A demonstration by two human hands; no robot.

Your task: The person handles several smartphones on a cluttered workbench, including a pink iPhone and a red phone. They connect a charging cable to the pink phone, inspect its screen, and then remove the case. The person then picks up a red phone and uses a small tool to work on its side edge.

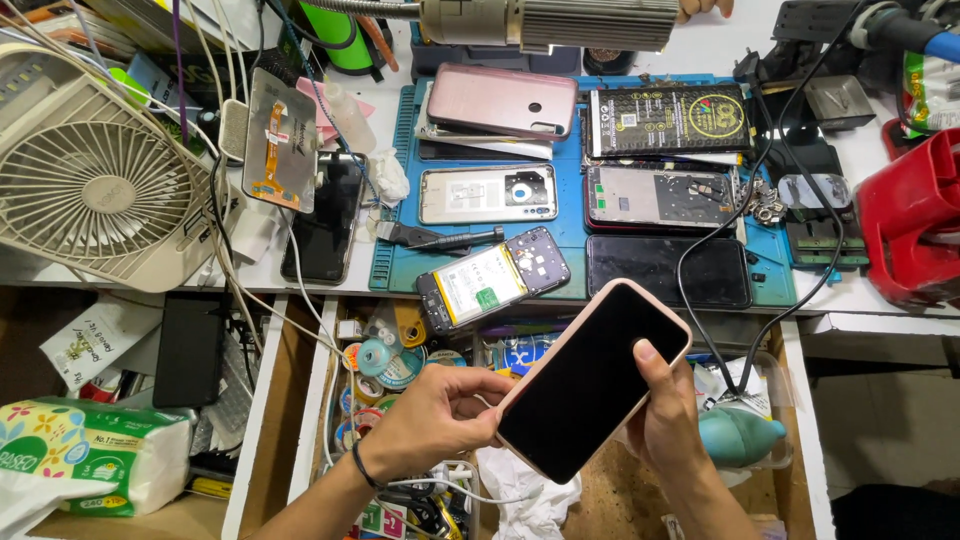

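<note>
Two hands [440,420] [665,415], phone [592,378] tilted upper-right.

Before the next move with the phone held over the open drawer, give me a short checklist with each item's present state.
1. Left hand grips the phone at its lower edge: ok.
2. Right hand holds its right side, thumb on the screen: ok.
3. Screen dark, no crack visible: ok.
4. Pink case fitted round the edge: ok.
5. Free spot on the blue mat: not ok, it is covered with phones and parts.
6. Phone's back: cannot tell.
</note>
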